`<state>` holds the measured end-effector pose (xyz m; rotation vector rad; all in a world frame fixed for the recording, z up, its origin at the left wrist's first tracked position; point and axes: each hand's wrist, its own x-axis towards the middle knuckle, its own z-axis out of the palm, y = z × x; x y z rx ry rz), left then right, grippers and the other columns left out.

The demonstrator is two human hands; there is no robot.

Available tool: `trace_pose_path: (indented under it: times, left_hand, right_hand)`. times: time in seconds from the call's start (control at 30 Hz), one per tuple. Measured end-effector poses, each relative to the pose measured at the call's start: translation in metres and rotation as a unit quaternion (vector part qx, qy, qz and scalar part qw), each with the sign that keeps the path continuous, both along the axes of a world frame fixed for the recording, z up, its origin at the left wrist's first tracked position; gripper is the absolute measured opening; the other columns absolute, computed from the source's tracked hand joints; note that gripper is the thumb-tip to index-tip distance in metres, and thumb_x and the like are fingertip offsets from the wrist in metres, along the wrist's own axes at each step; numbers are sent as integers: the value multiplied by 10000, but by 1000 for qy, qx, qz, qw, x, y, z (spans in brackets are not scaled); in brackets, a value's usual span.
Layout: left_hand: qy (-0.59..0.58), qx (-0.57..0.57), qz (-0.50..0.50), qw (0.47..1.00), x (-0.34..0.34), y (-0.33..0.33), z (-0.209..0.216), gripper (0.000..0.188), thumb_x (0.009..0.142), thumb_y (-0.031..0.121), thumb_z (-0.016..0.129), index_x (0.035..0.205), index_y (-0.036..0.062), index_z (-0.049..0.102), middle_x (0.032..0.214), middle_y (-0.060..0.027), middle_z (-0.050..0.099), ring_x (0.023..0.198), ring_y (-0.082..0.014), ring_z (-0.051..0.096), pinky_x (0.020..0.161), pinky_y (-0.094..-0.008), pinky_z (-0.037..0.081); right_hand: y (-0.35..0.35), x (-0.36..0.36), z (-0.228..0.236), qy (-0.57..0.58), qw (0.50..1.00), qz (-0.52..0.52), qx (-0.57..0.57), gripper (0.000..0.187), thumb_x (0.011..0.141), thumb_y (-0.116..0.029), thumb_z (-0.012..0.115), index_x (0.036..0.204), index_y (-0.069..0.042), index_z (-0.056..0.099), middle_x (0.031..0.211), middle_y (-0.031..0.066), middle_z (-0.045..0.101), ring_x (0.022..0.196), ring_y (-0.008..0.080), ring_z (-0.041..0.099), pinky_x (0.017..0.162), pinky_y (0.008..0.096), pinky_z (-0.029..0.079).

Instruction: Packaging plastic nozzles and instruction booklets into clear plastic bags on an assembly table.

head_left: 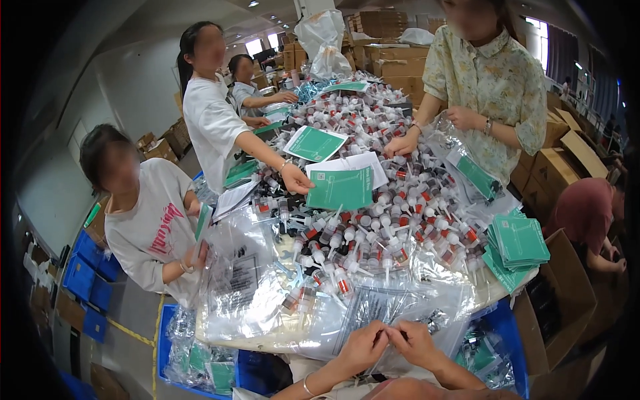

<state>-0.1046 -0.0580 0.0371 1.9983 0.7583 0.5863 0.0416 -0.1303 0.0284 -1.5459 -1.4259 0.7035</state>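
Near the table's front edge, my left hand and my right hand meet with thumbs and fingertips pinched together. Between them they hold the near edge of a clear plastic bag with dark print on it. The bag lies over the near side of the table, and what is inside it is hard to make out through the glare. Just beyond it spreads a big heap of small clear bottles with white nozzle tips and red or dark bands.
Several co-workers stand around the table; one hand at the far side holds a green booklet. A stack of green booklets lies at right. Blue bins with filled bags stand below the front edge. An open cardboard box is at right.
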Motion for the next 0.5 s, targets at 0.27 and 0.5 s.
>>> trace_pose_path:
  times: [0.27, 0.5]
  left_hand:
    - [-78, -88, 63, 991, 0, 20, -4, 63, 864, 25, 526, 915, 22, 563, 742, -97, 574, 573, -192, 565, 546, -281, 456]
    - [-102, 111, -103, 983, 6, 20, 17, 324, 838, 41, 546, 1158, 90, 522, 899, -126, 532, 669, -244, 578, 606, -339, 463]
  right_hand:
    - [-11, 0, -4, 187, 981, -4, -42, 254, 887, -158, 572, 674, -18, 569, 509, 5, 524, 422, 65, 500, 411, 252, 383]
    - [-9, 6, 18, 209, 978, 4, -17, 290, 891, -160, 575, 636, -29, 536, 490, -2, 512, 431, 46, 500, 401, 214, 366]
